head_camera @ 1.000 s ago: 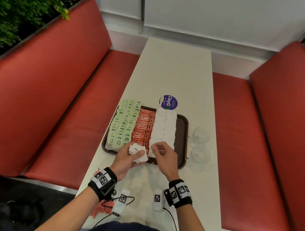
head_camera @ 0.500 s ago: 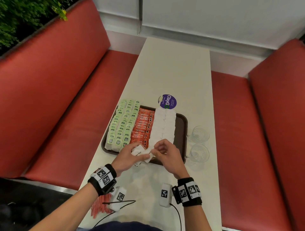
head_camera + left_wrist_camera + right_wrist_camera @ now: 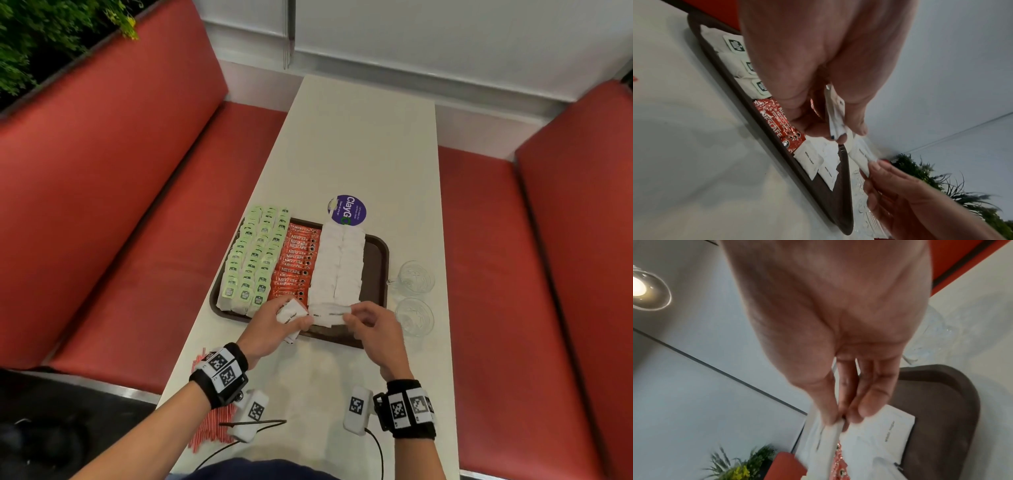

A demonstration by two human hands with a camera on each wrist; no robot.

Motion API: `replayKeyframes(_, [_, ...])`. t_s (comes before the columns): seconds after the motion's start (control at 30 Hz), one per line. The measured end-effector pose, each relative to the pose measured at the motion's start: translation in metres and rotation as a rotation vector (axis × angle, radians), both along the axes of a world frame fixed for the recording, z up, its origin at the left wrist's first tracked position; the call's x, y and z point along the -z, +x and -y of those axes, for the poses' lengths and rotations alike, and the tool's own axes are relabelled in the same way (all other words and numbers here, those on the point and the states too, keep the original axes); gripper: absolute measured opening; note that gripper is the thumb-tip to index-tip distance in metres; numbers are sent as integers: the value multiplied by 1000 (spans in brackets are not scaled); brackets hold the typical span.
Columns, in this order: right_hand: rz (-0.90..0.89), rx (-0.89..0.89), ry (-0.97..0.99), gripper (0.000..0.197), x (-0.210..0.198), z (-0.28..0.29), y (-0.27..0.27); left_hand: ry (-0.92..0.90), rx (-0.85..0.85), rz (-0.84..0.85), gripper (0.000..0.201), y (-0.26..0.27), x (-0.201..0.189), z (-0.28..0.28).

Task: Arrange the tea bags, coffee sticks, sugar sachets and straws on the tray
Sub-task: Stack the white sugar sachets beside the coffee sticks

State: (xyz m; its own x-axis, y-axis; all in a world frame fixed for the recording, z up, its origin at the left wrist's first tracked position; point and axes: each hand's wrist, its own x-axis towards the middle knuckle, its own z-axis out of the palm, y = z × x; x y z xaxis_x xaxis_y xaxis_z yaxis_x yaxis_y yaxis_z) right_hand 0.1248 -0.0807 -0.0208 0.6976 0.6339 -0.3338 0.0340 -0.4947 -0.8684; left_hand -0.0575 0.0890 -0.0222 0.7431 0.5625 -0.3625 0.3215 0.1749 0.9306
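A brown tray [image 3: 374,260] lies on the white table, holding rows of green-tagged tea bags [image 3: 253,260], red coffee sticks [image 3: 297,263] and white sugar sachets [image 3: 339,263]. My left hand [image 3: 274,325] grips a small stack of sugar sachets [image 3: 291,317] over the tray's near edge. My right hand [image 3: 371,325] pinches one sugar sachet [image 3: 330,313] just above the near end of the white rows. In the left wrist view the held stack [image 3: 835,116] sits between thumb and fingers. A bundle of red straws [image 3: 212,428] lies on the table under my left forearm.
Two clear glass cups [image 3: 414,277] [image 3: 414,315] stand right of the tray. A purple round sticker [image 3: 347,209] marks the table behind the tray. Red bench seats [image 3: 171,260] flank the table on both sides.
My right hand took a sachet from the stack in my left hand and moved it rightward over the near end of the sugar rows. The left hand stayed over the tray's edge.
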Motion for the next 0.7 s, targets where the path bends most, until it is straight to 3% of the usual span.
replayKeyframes(0.13, [217, 207, -101, 11, 20, 3, 10, -181, -94, 19, 33, -4, 2, -1])
replayKeyframes(0.37, [393, 141, -275, 16, 46, -8, 3, -525, -302, 32, 32, -5, 4, -8])
replayKeyframes(0.7, [505, 113, -358, 16, 49, -20, -16, -571, -336, 50, 33, -3, 4, -9])
